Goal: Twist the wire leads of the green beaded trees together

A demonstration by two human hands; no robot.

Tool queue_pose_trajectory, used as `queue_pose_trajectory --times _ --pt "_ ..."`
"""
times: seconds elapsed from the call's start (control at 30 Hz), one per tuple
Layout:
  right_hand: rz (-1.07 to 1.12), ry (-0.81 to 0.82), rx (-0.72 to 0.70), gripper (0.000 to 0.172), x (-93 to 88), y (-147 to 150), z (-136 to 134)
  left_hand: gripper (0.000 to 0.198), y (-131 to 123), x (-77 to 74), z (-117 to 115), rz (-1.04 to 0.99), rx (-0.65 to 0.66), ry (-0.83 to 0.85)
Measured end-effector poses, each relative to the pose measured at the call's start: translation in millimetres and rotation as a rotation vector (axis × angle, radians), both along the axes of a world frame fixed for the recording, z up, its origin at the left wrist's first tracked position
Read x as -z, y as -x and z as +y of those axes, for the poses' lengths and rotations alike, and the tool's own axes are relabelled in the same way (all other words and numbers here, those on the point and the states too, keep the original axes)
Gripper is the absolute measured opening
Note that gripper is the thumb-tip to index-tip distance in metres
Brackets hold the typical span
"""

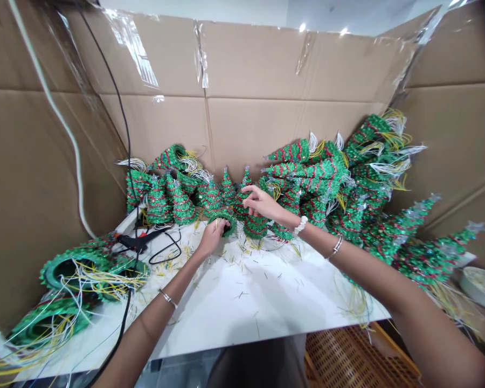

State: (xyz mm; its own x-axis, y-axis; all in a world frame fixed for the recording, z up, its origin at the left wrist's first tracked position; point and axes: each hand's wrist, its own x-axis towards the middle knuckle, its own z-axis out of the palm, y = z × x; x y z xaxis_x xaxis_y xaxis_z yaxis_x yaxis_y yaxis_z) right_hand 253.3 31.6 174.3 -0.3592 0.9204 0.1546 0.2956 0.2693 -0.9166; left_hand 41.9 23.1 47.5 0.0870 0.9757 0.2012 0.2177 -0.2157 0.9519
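Observation:
Just left of the table's middle, my left hand is closed on the rim of a small green tinsel Christmas tree, whose hollow base faces me. My right hand is raised to the right of it, in front of the standing trees, with its fingers loosely bent and apart and nothing visible in them. Close behind that hand stands a tree with red garland and a silver star. Short clipped wire ends in yellow, white and dark colours lie scattered over the white table.
Many finished-looking trees are piled at the back and right, wires trailing. More hollow trees lie at the left near a black glue gun. A black cable hangs in front. Cardboard walls enclose the table; an orange crate stands below.

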Motion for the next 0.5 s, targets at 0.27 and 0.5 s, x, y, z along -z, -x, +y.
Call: queue_pose_trajectory --times 0.27,0.5 --pt "0.114 0.013 -0.024 0.017 22.1 2.6 -27.0 0.040 -15.9 20.7 -5.1 0.243 0.052 0.009" --pt "-0.004 0.097 0.086 0.020 78.0 36.7 -32.7 0.037 -16.8 19.0 -28.4 0.593 -0.022 0.153"
